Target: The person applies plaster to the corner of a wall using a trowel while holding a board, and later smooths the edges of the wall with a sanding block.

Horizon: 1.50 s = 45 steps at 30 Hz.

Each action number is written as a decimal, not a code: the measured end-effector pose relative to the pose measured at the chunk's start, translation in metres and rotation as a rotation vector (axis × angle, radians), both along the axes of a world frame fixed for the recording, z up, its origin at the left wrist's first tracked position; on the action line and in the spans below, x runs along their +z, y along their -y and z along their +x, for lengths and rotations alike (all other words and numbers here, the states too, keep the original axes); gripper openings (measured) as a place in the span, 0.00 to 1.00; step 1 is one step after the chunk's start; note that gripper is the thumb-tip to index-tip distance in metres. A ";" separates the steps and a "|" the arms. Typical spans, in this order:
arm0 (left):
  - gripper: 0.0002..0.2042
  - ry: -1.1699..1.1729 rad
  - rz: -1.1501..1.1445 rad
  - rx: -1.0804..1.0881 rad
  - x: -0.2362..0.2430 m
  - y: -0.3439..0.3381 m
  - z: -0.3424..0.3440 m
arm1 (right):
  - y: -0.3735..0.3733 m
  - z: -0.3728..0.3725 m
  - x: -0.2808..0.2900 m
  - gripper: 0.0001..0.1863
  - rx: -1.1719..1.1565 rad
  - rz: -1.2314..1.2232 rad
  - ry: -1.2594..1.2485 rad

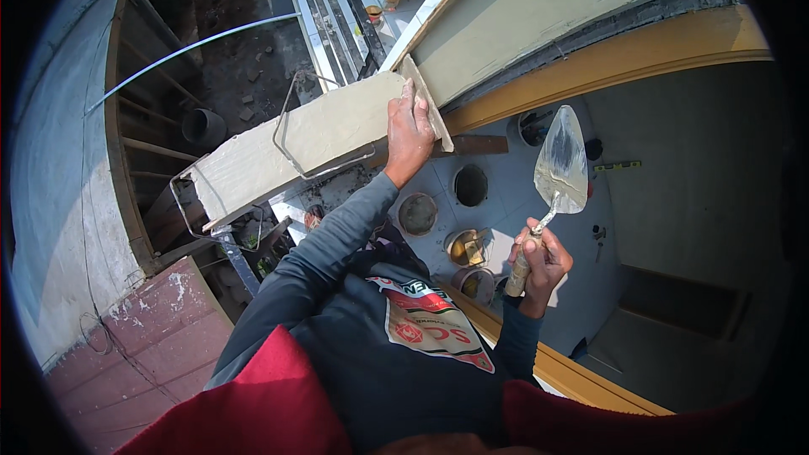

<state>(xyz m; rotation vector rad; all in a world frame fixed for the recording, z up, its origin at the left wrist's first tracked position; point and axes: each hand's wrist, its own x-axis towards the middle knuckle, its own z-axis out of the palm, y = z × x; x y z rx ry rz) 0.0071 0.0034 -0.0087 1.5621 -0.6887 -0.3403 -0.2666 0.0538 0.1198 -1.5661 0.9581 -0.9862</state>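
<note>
My left hand (410,133) reaches up to the corner where a plastered ledge (324,122) meets the wall. Its fingers grip a thin flat board (428,105), which stands against the end of the ledge; the index finger points away from me along it. In my right hand (542,265), lower and to the right, is a pointing trowel (563,160). My fingers wrap its handle, and the blade points up and away, smeared with grey mortar. Bent metal rod clamps (282,141) straddle the ledge left of my left hand.
An orange-brown wooden frame (615,49) runs below the plastered wall (556,8) at upper right. Far below on the tiled floor stand a dark bucket (471,185), a bucket of grey mix (417,214) and a yellow spirit level (618,166). A red-brown roof (135,354) lies lower left.
</note>
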 end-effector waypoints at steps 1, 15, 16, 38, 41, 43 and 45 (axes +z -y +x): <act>0.24 0.006 -0.003 0.001 0.000 0.001 0.000 | 0.000 0.000 0.001 0.22 0.005 0.002 0.005; 0.25 -0.029 -0.143 -0.070 0.046 -0.001 0.007 | -0.004 0.002 0.005 0.21 0.012 0.003 0.002; 0.25 -0.028 -0.180 -0.082 0.054 -0.002 0.007 | -0.004 0.002 0.006 0.21 0.002 0.021 0.011; 0.26 0.004 -0.622 -0.079 0.261 0.021 0.020 | -0.016 -0.009 0.014 0.21 -0.044 -0.008 0.032; 0.27 0.008 -0.687 -0.060 0.290 0.029 0.017 | -0.018 -0.014 0.013 0.22 -0.069 0.020 0.072; 0.23 0.096 -0.800 0.046 0.306 0.037 0.020 | -0.020 -0.012 0.016 0.23 -0.068 0.020 0.086; 0.21 0.113 -0.805 0.018 0.322 0.042 0.024 | -0.022 -0.011 0.014 0.22 -0.090 -0.004 0.082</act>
